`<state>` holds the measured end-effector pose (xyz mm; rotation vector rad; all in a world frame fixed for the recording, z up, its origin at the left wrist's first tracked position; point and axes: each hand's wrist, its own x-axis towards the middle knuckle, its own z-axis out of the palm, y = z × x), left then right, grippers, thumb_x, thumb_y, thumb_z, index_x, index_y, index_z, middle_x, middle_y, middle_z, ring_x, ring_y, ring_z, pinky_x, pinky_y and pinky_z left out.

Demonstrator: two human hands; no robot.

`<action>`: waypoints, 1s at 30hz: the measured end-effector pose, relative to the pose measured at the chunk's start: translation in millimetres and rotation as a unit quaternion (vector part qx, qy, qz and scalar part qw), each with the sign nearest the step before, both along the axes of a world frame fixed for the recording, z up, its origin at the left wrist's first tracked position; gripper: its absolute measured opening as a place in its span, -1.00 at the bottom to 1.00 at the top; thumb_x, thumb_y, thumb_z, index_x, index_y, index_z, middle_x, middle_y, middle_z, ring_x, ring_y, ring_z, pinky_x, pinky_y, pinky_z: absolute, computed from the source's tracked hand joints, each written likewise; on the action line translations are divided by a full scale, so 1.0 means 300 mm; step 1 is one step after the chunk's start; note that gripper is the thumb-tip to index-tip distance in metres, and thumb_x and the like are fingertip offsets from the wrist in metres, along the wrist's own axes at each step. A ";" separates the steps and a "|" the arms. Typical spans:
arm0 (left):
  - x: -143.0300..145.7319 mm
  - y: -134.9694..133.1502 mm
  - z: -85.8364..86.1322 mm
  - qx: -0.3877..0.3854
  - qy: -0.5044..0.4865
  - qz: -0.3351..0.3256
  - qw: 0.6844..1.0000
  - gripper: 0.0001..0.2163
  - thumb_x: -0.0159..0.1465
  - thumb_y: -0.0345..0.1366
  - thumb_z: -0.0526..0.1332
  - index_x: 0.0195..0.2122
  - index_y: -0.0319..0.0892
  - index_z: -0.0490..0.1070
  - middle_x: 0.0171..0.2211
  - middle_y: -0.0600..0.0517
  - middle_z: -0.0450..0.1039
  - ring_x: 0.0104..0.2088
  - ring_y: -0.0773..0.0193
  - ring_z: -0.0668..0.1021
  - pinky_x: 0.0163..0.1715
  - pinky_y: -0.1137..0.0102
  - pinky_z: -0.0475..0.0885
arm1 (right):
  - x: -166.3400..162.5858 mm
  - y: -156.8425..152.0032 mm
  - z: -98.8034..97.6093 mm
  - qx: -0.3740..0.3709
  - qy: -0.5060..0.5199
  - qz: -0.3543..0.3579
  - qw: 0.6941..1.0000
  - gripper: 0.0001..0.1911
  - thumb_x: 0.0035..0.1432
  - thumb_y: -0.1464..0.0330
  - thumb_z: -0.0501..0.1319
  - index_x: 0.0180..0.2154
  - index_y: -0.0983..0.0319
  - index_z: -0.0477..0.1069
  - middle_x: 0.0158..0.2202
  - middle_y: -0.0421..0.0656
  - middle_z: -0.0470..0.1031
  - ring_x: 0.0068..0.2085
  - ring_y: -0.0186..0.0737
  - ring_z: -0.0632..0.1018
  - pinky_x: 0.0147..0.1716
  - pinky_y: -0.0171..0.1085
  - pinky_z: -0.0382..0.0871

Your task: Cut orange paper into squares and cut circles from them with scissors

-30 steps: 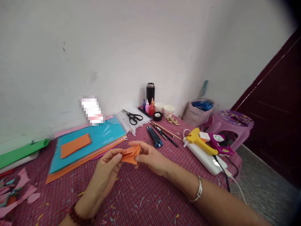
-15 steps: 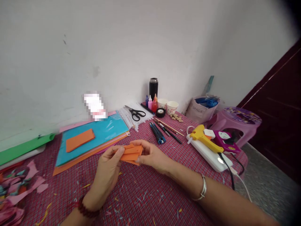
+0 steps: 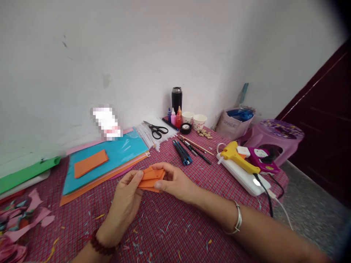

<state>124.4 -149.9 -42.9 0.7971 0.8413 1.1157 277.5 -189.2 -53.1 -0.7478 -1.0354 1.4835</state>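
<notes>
Between both hands, just above the checked tablecloth, is a small folded stack of orange paper [image 3: 149, 179]. My left hand [image 3: 128, 193] pinches its left end, thumb on top. On the right end, my right hand [image 3: 175, 182] grips it with the thumb at the near side and fingers over the far edge. The layers are slightly fanned, and their undersides are hidden. Behind my left hand, another orange paper piece [image 3: 91, 164] lies on a blue sheet pack [image 3: 123, 148], with more coloured sheets under it.
Black scissors [image 3: 156, 130], blue-black cutters [image 3: 182, 152], pencils [image 3: 196, 150] and black tape [image 3: 185, 128] lie toward the back. A yellow glue gun [image 3: 240, 157] rests on a white power strip [image 3: 246, 179] at right. Pink scraps [image 3: 35, 219] are heaped at left; paper cups [image 3: 199, 122] stand behind.
The view has shifted slightly. My right thumb has slid inward onto the face of the orange paper, and its layers sit a little differently. Both hands keep hold.
</notes>
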 end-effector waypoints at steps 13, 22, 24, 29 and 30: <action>-0.020 -0.006 0.000 0.140 0.096 0.026 0.985 -0.82 0.03 -0.20 0.44 -0.47 -0.17 0.53 -0.43 0.07 0.53 -0.38 0.33 0.51 -0.31 0.46 0.42 | 0.012 -0.008 0.006 0.003 -0.009 -0.012 1.000 -0.58 0.08 0.17 0.33 -0.04 0.16 0.39 -0.15 -0.15 0.49 -0.22 -0.26 0.49 -0.27 -0.25 0.39; -0.033 -0.014 -0.001 0.223 0.136 0.009 0.965 -0.77 0.30 -0.21 0.17 -0.43 -0.15 0.51 -0.31 0.04 0.54 -0.21 0.26 0.52 -0.13 0.40 0.39 | 0.021 -0.013 -0.004 0.004 -0.024 0.015 1.000 -0.54 0.09 0.14 0.31 0.01 0.15 0.38 -0.11 -0.14 0.48 -0.21 -0.24 0.49 -0.27 -0.25 0.39; -0.036 -0.035 0.015 0.298 0.225 -0.051 0.926 -0.75 0.35 -0.22 0.10 -0.35 -0.14 0.52 -0.21 0.01 0.54 -0.12 0.24 0.52 -0.06 0.37 0.38 | 0.028 -0.010 -0.006 -0.009 -0.069 -0.016 0.997 -0.63 0.16 0.15 0.23 -0.03 0.17 0.41 -0.10 -0.12 0.50 -0.17 -0.22 0.50 -0.18 -0.21 0.39; -0.117 0.027 0.067 0.430 0.460 -0.116 0.768 -0.57 0.36 -0.17 0.09 0.24 -0.07 0.20 0.26 -0.08 0.22 0.22 0.17 0.31 0.22 0.22 0.23 | 0.073 0.040 -0.033 -0.051 -0.242 -0.053 0.967 -0.67 0.10 0.32 0.15 -0.06 0.20 0.37 -0.17 -0.12 0.53 -0.24 -0.18 0.53 -0.21 -0.18 0.41; -0.161 0.074 0.076 0.434 0.530 -0.092 0.723 -0.52 0.34 -0.16 0.11 0.27 -0.10 0.14 0.28 -0.11 0.19 0.24 0.15 0.29 0.24 0.19 0.21 | 0.083 0.050 -0.041 -0.043 -0.291 -0.060 0.954 -0.67 0.10 0.34 0.12 -0.06 0.21 0.37 -0.19 -0.11 0.53 -0.25 -0.16 0.53 -0.23 -0.17 0.41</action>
